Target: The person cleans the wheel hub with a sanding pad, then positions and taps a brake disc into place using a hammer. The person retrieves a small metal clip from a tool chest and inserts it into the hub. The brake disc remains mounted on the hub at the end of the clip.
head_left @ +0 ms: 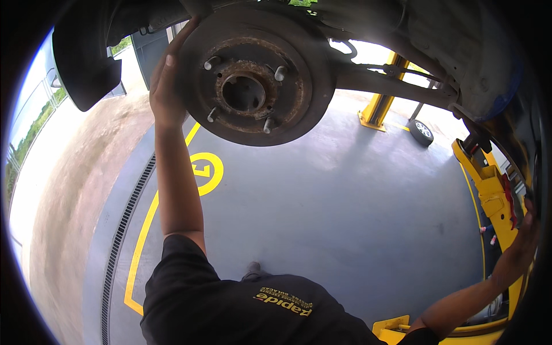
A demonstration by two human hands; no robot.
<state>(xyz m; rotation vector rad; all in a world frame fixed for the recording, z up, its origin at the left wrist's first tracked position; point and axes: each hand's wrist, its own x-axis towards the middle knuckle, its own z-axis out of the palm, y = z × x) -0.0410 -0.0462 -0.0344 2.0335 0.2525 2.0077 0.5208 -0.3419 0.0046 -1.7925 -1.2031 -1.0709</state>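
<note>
A dark brake disc [313, 80] hangs at the top of the view, its rusty centre carrying several bare wheel studs and a round hub bore. My left hand [168, 92] is raised against the disc's left edge, fingers wrapped along the rim; some fingertips are hidden behind it. Out at the far right, my right hand [520, 247] rests with fingers stretched out against the dark, glossy car body panel [533, 155]. Nothing shows in that hand.
Suspension arms [391, 86] run right from the disc under the raised car. A yellow lift arm [494, 195] stands at right, a yellow post [379, 103] behind. A wheel [421, 133] lies farther back on the grey floor [322, 207]. A drain grate [123, 224] crosses the left.
</note>
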